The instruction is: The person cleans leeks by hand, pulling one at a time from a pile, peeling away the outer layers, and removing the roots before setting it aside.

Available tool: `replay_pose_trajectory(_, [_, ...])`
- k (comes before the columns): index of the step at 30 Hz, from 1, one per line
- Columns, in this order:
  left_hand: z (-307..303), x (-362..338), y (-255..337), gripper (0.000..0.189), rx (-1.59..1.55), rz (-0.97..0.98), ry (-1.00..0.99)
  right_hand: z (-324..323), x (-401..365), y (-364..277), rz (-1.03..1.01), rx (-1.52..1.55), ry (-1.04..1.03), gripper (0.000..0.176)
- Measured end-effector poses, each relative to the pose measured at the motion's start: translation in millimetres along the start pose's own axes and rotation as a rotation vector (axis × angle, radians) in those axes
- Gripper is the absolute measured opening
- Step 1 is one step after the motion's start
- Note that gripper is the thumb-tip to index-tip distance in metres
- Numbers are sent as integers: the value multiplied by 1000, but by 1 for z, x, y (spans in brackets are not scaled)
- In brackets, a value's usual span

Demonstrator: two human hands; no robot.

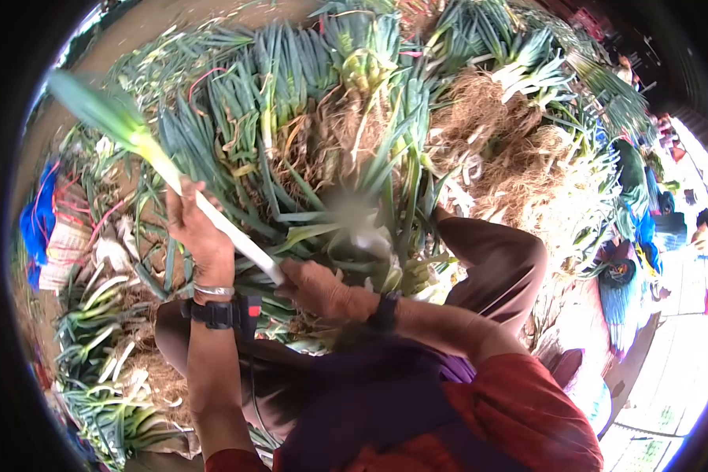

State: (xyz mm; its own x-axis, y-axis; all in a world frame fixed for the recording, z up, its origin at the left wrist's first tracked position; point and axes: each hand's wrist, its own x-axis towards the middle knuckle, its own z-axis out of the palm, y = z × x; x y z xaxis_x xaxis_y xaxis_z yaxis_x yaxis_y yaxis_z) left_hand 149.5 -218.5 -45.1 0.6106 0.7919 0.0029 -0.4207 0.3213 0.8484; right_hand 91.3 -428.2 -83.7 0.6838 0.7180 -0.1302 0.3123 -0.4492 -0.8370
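Note:
A long leek [220, 220] with a white stalk and green leaves lies slanted across the view, leaves at the upper left. My left hand [200, 228] is wrapped round its stalk about midway. At the lower white end my right hand [315, 287] is closed against the stalk; whether it also holds a tool cannot be made out. Beyond my hands lie bundles of leeks [267, 94] with roots still on. A whitish blur hangs in front of the middle of the pile.
Piles of brown roots [519, 149] lie at the right. More leeks [102, 401] are heaped at the lower left, near a blue cloth [39, 216]. My bent knees flank the work area. Several people and bundles show at the far right.

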Motion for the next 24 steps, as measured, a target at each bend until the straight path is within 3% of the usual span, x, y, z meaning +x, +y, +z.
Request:
replay_pose_trajectory(2, [16,-17,-8,28,53,-62,-146,5,-6,20,-14,232,-1,29])
replay_pose_trajectory(6, [50,-54,-14,29,22,-260,-380,23,-28,46,-215,369,45,30])
replay_pose_trajectory(8, [56,-71,-18,32,-12,-278,-520,5,-49,46,-29,204,-11,31])
replay_pose_trajectory(9, [53,-70,-21,34,-78,-415,-568,1,-56,43,16,141,-96,32])
replay_pose_trajectory(10, [49,-73,-25,27,-47,-367,-485,0,-53,52,57,168,-224,35])
replay_pose_trajectory(12, [56,-75,3,26,16,-153,-464,10,-55,59,142,386,-183,27])
replay_pose_trajectory(13, [59,-71,19,31,45,-29,-444,1,-52,44,-52,360,-160,27])
replay_pose_trajectory(14, [59,-65,34,38,60,87,-401,-10,-48,36,-20,292,-294,24])
replay_pose_trajectory(15, [52,-50,40,42,64,95,-355,3,-52,54,-85,172,-237,22])
replay_pose_trajectory(17, [47,-36,64,43,114,399,-211,8,-56,85,-141,64,-107,20])
replay_pose_trajectory(19, [12,-14,90,36,122,442,-70,2,-50,92,-89,62,-40,20])
replay_pose_trajectory(22, [-56,21,136,12,248,445,126,-14,-18,85,162,399,-8,16])
replay_pose_trajectory(24, [-149,70,179,16,445,457,241,-28,-2,75,200,447,-22,15])
